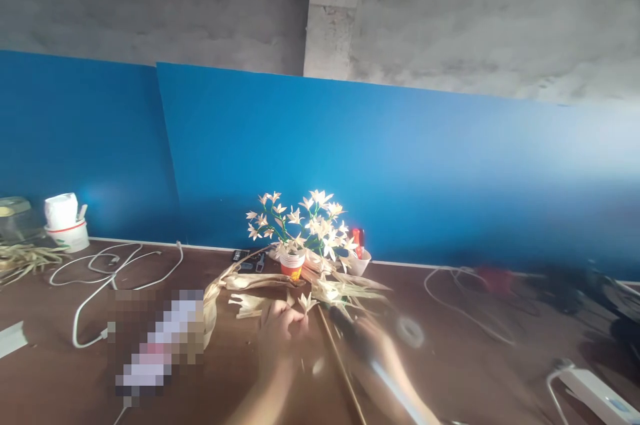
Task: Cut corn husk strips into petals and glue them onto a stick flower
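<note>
Near the table's front, my left hand (283,325) is closed, with its fingertips pinching a small cream corn-husk flower (306,303). Just right of it, my right hand (375,338) is wrapped round a dark tool (345,325), whose kind is blurred by motion. A thin brown stick (340,365) lies between my two hands. Behind them, several finished husk flowers (327,238) on green stems stand in a red and white paper cup (291,266). Dried corn husks (255,282) lie spread around the cup.
White cables (115,272) loop over the table (225,372) at left, near white cups (67,235). A white bowl (359,263) holding something red stands behind the husks. Right are a clear tape roll (410,332) and a white power strip (597,395). A blue partition (400,172) closes the back.
</note>
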Available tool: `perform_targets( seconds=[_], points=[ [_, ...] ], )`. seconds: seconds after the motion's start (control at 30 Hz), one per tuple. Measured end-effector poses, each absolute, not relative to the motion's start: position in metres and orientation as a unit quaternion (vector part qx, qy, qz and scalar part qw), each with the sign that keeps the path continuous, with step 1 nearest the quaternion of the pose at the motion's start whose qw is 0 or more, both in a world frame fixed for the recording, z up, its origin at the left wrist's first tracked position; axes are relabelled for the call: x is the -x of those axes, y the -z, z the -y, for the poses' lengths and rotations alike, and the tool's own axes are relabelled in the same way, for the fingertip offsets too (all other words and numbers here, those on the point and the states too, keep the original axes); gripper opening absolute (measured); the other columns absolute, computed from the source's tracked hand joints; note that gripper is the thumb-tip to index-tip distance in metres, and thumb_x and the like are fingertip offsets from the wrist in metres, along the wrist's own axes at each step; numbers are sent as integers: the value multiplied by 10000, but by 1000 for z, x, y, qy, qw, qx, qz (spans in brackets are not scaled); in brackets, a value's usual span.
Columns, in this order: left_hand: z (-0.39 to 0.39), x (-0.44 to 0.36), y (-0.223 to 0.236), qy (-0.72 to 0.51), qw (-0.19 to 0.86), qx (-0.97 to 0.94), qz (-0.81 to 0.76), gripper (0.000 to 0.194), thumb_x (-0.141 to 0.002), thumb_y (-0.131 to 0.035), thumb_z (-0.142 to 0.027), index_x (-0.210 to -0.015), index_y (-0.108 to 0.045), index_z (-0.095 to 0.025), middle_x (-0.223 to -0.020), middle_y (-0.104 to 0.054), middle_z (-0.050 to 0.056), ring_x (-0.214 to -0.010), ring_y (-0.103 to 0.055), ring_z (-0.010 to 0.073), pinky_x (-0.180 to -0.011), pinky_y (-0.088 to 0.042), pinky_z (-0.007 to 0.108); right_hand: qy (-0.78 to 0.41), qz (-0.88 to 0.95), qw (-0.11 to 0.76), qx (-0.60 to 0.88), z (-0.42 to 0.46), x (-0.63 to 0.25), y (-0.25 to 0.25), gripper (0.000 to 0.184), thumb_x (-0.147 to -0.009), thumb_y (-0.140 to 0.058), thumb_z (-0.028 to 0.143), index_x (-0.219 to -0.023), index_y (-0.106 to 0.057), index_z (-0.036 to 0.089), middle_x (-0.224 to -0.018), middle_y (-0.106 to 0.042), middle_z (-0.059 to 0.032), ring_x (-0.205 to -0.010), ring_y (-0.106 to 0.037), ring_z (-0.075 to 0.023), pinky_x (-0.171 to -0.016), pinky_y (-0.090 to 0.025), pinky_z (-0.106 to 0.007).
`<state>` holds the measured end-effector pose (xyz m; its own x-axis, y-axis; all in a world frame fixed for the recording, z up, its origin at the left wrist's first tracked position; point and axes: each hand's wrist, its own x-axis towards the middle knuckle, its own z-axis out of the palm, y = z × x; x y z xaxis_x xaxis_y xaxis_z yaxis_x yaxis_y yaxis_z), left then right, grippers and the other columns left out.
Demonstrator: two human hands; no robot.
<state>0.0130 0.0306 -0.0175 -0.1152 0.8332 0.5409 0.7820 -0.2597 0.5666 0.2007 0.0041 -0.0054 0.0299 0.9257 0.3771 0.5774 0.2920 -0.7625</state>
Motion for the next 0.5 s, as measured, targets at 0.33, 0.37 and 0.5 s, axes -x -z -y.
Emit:
perform_targets(
  seconds=[0.33, 0.37, 0.5],
  points=[
    [-30, -14, 21, -469, 0, -661, -587, 145, -746, -640, -219, -605, -671, -233, -763, -603, 21, -806, -561, 222, -710, -356, 348, -157, 747, 380, 522, -20, -182, 27, 171, -717, -579, 169, -547, -571, 184, -648, -602, -23, -625, -573, -162, -565, -453, -251],
    [-30, -14, 21, -470, 0, -662, -585, 144, -749, -644, -225, -608, -673, -235, -760, -601, 21, -809, -561, 223, -709, -354, 347, -155, 748, 376, 524, -19, -182, 27, 182, -726, -577, 172, -545, -564, 184, -647, -601, -24, -621, -575, -161, -561, -454, -250],
    [-29, -14, 21, -471, -2, -661, -584, 138, -749, -658, -229, -612, -672, -237, -759, -595, 18, -815, -559, 227, -716, -348, 351, -156, 748, 367, 530, -19, -180, 25, 190, -761, -571, 200, -572, -576, 183, -644, -600, -25, -590, -571, -155, -536, -451, -248]
  ],
)
